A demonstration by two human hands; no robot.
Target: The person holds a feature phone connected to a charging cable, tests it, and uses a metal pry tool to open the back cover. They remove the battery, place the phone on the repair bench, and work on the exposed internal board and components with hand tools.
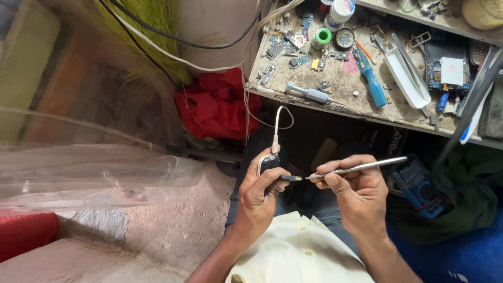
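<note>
At twelve o'clock, the white tray (pixel 406 78) holds tweezers (pixel 411 60). My left hand (pixel 259 191) clamps a connector (pixel 291 178); my right hand (pixel 356 188) pinches metal tweezers (pixel 361 167), a blue screwdriver (pixel 371 78) beyond.

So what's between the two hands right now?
In the head view, a small connector plug juts from the left hand; the tweezers in the right hand meet its tip. Dark trousers lie behind.
</note>
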